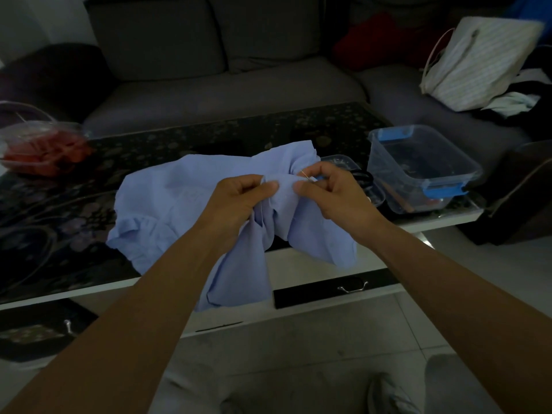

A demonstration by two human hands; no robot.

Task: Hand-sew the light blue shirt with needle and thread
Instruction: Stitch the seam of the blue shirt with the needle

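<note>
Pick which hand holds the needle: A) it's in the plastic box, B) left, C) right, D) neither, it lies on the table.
C: the right hand pinches the needle at a fold of the light blue shirt, while the left hand grips the fabric.

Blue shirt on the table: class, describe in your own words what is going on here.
A person is hand-sewing the light blue shirt. The left hand pinches a fold of its fabric, and the right hand holds the needle at that fold. The shirt lies on the dark table and hangs over the near edge.
</note>
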